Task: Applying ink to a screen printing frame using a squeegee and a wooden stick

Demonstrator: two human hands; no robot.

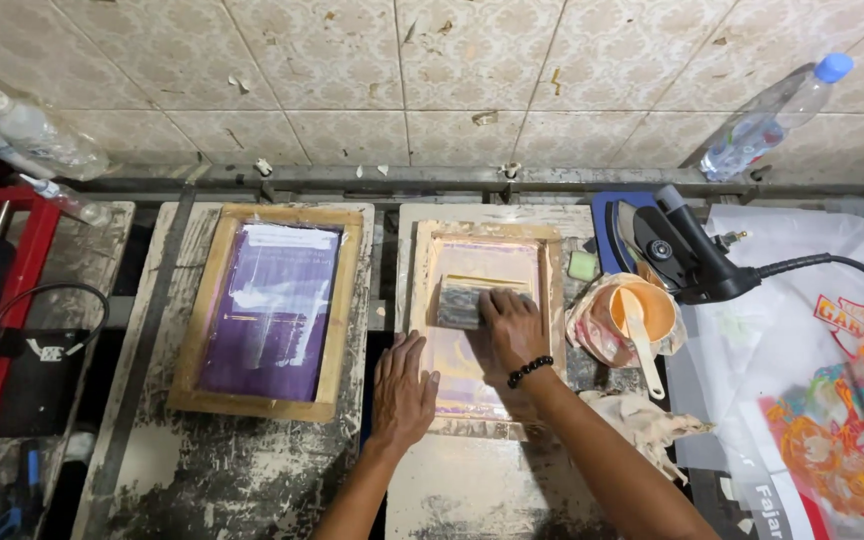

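Left hand [404, 388] lay flat, fingers spread, pinning frame [485, 325] edge on board; right hand [512, 322] gripped squeegee [462, 302] mid-screen — slack pinning could let frame shift, smearing ink — second frame [272, 310] idle alongside.

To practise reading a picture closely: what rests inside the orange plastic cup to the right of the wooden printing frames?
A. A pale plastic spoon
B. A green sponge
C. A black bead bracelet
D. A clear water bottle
A: a pale plastic spoon stands in the orange plastic cup, its handle sticking out toward the person over the rim.
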